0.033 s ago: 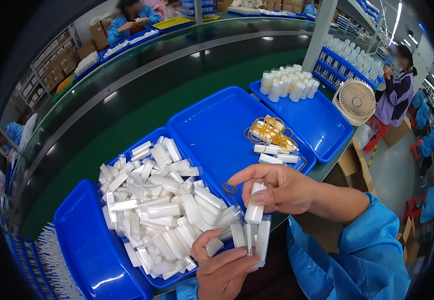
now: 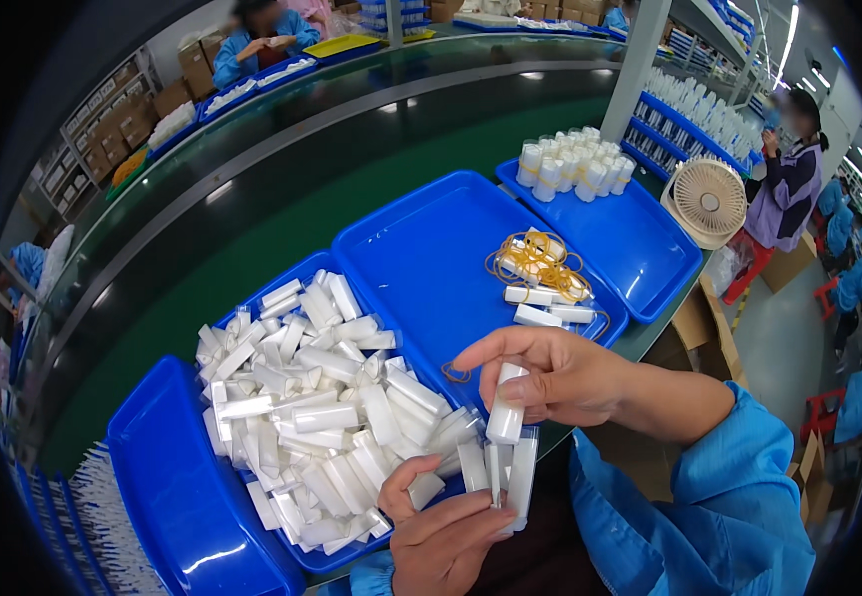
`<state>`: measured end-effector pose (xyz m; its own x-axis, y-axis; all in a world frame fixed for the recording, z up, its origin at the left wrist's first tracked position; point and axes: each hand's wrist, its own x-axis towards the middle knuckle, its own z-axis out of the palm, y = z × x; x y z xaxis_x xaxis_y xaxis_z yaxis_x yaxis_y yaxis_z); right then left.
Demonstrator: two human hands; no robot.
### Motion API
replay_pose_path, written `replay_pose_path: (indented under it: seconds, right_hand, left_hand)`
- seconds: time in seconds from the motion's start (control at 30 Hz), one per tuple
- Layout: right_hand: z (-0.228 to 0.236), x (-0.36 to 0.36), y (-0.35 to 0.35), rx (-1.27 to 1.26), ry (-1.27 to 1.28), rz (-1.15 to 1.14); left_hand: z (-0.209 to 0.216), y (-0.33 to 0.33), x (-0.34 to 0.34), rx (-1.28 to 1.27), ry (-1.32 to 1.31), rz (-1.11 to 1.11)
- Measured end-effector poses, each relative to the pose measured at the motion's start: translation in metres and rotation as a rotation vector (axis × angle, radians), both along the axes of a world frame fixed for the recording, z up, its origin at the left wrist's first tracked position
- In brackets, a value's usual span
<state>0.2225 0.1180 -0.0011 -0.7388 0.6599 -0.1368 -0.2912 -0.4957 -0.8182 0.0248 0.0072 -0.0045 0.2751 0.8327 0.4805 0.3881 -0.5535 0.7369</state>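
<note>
My right hand (image 2: 560,382) pinches one white tube with a clear plastic sleeve (image 2: 506,412) between thumb and fingers, its index finger stretched out to the left. Just below, my left hand (image 2: 446,536) is closed around a small bunch of similar white tubes (image 2: 522,477), held roughly upright. The right hand's tube is right above that bunch; whether they touch, I cannot tell. Beside the left hand, a blue tray holds a heap of loose white tubes (image 2: 327,417). A small brown rubber band (image 2: 456,373) shows by the right index fingertip.
A blue tray (image 2: 401,248) carries yellow rubber bands (image 2: 540,260) on several white tubes. Banded bundles (image 2: 575,164) stand in the tray behind. Another blue tray (image 2: 183,477) lies at left. Beyond runs a green conveyor belt (image 2: 282,214). A beige fan (image 2: 707,199) and a standing person (image 2: 793,189) are at right.
</note>
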Motion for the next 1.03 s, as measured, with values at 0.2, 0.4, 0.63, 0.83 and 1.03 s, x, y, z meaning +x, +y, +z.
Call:
replay_pose_path:
  seconds: [0.2, 0.4, 0.63, 0.83, 1.03]
  right_hand:
    - [0.000, -0.005, -0.002, -0.041, 0.016, 0.005]
    - [0.007, -0.007, -0.003, -0.011, -0.080, 0.003]
    - [0.024, 0.004, 0.000, 1.282, -0.674, -0.059]
    - [0.041, 0.009, 0.005, 0.982, -0.666, 0.243]
    - [0.052, 0.009, 0.002, 0.952, -0.753, 0.385]
  left_hand:
    - [-0.001, -0.001, 0.000, 0.031, -0.066, -0.003]
    - [-0.002, 0.000, 0.000, 0.061, -0.088, 0.029]
    - [-0.001, 0.003, -0.003, -0.019, 0.098, 0.022]
    - [-0.002, -0.005, 0.003, 0.093, 0.014, 0.040]
    - [-0.031, -0.008, -0.014, 0.216, 0.142, -0.227]
